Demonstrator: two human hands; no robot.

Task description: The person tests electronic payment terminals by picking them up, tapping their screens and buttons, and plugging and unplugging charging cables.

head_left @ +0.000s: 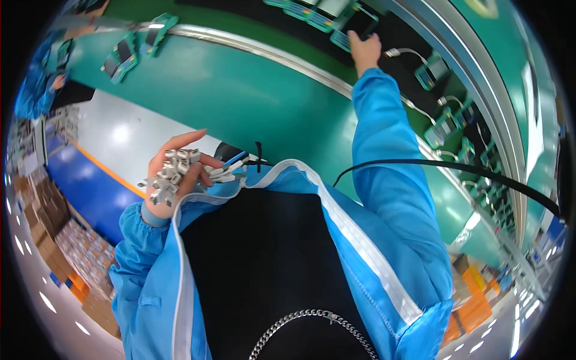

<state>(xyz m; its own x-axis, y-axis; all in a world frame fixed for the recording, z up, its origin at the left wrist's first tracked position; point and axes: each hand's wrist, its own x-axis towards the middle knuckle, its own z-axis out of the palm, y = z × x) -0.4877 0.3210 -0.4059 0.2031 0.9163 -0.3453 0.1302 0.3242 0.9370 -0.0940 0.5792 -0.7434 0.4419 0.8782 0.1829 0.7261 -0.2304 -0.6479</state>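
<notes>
My left hand [158, 164] is closed around a bunch of white USB cable plugs [174, 171], held in front of the open blue jacket. The plugs fan out from the palm, and more white ends with one blue piece stick out past the fingers. At the far right, my right hand [365, 53] reaches onto the dark belt. Its thumb and fingers are at the near edge of a teal handheld device [360, 23] with a dark screen. Whatever lies under the fingertips is hidden. A white cable plug [392, 53] lies just right of this hand.
Several teal devices with white cables, such as one device [433, 73], line the dark belt on the right. Other devices [122, 59] lie on the green table [264, 102] at the far left. A co-worker's sleeve [35, 84] shows there. A black cord [456, 168] crosses my right arm.
</notes>
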